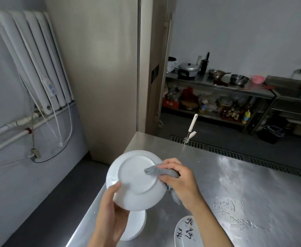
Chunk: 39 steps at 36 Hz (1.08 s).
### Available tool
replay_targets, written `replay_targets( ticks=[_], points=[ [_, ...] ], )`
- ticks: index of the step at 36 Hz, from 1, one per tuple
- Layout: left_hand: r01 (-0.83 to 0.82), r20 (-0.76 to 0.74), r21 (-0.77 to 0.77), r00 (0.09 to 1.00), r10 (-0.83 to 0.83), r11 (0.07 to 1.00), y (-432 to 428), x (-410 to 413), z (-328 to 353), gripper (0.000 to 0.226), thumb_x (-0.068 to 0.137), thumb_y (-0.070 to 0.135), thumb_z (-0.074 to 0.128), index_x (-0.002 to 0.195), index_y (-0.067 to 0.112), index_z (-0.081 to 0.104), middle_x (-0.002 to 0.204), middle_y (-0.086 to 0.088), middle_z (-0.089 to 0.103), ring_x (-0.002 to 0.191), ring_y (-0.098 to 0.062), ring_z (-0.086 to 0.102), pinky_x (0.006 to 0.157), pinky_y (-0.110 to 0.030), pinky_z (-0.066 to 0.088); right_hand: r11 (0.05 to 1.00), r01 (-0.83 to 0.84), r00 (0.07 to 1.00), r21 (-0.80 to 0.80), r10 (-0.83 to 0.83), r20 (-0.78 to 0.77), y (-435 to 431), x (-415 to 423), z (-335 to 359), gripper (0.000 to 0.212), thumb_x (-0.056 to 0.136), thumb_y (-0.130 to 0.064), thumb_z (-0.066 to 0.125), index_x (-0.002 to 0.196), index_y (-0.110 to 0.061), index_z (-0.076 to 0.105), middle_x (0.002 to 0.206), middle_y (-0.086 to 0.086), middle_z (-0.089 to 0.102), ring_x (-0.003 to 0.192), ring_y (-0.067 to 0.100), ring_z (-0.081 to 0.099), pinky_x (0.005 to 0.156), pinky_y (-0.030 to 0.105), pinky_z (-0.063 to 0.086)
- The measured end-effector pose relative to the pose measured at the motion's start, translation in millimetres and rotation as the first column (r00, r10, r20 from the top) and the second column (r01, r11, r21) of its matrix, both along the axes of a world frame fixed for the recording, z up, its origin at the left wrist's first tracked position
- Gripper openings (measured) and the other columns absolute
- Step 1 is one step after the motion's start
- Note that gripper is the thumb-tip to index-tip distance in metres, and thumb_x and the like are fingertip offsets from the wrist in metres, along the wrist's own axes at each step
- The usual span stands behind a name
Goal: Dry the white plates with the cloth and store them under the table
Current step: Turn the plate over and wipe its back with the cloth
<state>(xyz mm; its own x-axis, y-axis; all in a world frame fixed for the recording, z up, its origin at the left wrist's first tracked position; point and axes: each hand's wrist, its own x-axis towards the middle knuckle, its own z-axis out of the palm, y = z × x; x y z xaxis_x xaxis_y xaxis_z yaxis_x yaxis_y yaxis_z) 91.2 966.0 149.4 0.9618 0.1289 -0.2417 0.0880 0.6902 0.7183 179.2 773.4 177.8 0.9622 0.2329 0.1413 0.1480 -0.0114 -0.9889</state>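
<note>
A white plate (135, 177) is held up over the left end of the steel table (244, 196), its underside and foot ring facing me. My left hand (110, 213) grips its lower left rim, thumb on the back. My right hand (179, 177) holds a grey cloth (157, 171) bunched against the plate's right side, and a tail of the cloth hangs below the hand. Under the held plate a stack of white plates (135, 225) rests on the table, partly hidden by my left hand.
A white plate with black brush writing (185, 232) lies on the table near the bottom edge. Water streaks mark the tabletop to the right. Beyond the table are a floor drain grate (235, 154), a white-handled tool (191, 129) and steel shelves (217, 86) with pots.
</note>
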Motion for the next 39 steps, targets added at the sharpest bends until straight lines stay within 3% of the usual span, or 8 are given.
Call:
replay_targets(
  ticks=[6, 13, 20, 25, 29, 33, 37, 39],
  points=[
    [0.243, 0.010, 0.099, 0.970, -0.245, 0.965, 29, -7, 5, 0.055, 0.086, 0.037, 0.079, 0.134, 0.013, 0.070, 0.132, -0.023, 0.070, 0.116, -0.042, 0.071, 0.082, -0.046, 0.062, 0.972, -0.187, 0.978, -0.144, 0.198, 0.070, -22, 13, 15, 0.024, 0.078, -0.015, 0.085, 0.098, -0.028, 0.082, 0.108, -0.006, 0.067, 0.106, 0.014, 0.066, 0.093, 0.025, 0.053],
    [0.098, 0.038, 0.015, 0.994, -0.099, 0.995, 21, -5, 2, 0.052, 0.091, 0.031, 0.075, 0.139, 0.011, 0.066, 0.139, -0.026, 0.065, 0.124, -0.042, 0.066, 0.090, -0.046, 0.062, 0.851, 0.202, 0.844, -0.484, 0.099, 0.526, -4, -5, 2, 0.037, 0.083, -0.015, 0.074, 0.111, -0.038, 0.075, 0.109, -0.026, 0.062, 0.110, 0.008, 0.050, 0.094, 0.016, 0.041],
    [-0.014, 0.027, -0.054, 1.000, 0.016, 0.998, 11, -1, -1, 0.047, 0.094, 0.018, 0.064, 0.139, 0.006, 0.064, 0.133, -0.023, 0.069, 0.116, -0.035, 0.072, 0.081, -0.041, 0.064, 0.867, 0.215, 0.895, -0.450, 0.010, 0.446, 6, -8, 3, 0.037, 0.085, 0.004, 0.073, 0.111, -0.022, 0.078, 0.109, -0.016, 0.062, 0.107, 0.013, 0.058, 0.092, 0.029, 0.051],
    [-0.026, 0.023, -0.115, 0.999, 0.029, 0.993, 8, 1, 1, 0.037, 0.098, 0.022, 0.062, 0.129, 0.005, 0.072, 0.131, -0.025, 0.070, 0.115, -0.036, 0.072, 0.079, -0.038, 0.064, 0.861, 0.052, 0.857, -0.505, 0.221, 0.466, 15, -23, 0, 0.040, 0.082, 0.000, 0.069, 0.111, -0.027, 0.077, 0.108, -0.018, 0.061, 0.105, 0.010, 0.058, 0.088, 0.019, 0.048],
    [-0.053, 0.003, -0.093, 0.999, 0.053, 0.994, 0, 3, 2, 0.030, 0.095, 0.021, 0.064, 0.118, 0.008, 0.079, 0.127, -0.023, 0.072, 0.110, -0.032, 0.075, 0.075, -0.034, 0.064, 0.891, 0.172, 0.937, -0.421, -0.016, 0.348, 14, -13, -4, 0.036, 0.088, 0.006, 0.067, 0.107, -0.022, 0.079, 0.105, -0.015, 0.061, 0.091, 0.012, 0.065, 0.073, 0.024, 0.053],
    [-0.113, -0.064, -0.151, 0.992, 0.105, 0.982, 0, 6, -2, 0.037, 0.096, 0.023, 0.064, 0.124, 0.000, 0.073, 0.128, -0.030, 0.069, 0.108, -0.040, 0.074, 0.074, -0.040, 0.065, 0.862, 0.024, 0.871, -0.506, 0.230, 0.434, 22, -29, -17, 0.044, 0.080, 0.003, 0.073, 0.110, -0.029, 0.076, 0.110, -0.017, 0.060, 0.105, 0.009, 0.061, 0.086, 0.018, 0.052],
    [-0.196, -0.088, -0.148, 0.979, 0.185, 0.969, -8, 11, -3, 0.041, 0.098, 0.021, 0.062, 0.132, -0.001, 0.066, 0.129, -0.025, 0.071, 0.113, -0.035, 0.073, 0.082, -0.039, 0.065, 0.888, 0.217, 0.941, -0.406, -0.080, 0.328, 23, -15, -21, 0.034, 0.087, 0.005, 0.071, 0.108, -0.021, 0.078, 0.107, -0.015, 0.061, 0.092, 0.017, 0.065, 0.077, 0.027, 0.058],
    [-0.183, -0.078, -0.125, 0.982, 0.174, 0.975, -12, 12, 1, 0.045, 0.102, 0.022, 0.058, 0.135, -0.009, 0.060, 0.125, -0.028, 0.070, 0.108, -0.039, 0.071, 0.085, -0.042, 0.063, 0.889, 0.167, 0.912, -0.427, 0.025, 0.410, 35, -25, -20, 0.036, 0.084, 0.002, 0.071, 0.111, -0.022, 0.076, 0.111, -0.015, 0.059, 0.100, 0.014, 0.062, 0.084, 0.030, 0.057]
  ],
)
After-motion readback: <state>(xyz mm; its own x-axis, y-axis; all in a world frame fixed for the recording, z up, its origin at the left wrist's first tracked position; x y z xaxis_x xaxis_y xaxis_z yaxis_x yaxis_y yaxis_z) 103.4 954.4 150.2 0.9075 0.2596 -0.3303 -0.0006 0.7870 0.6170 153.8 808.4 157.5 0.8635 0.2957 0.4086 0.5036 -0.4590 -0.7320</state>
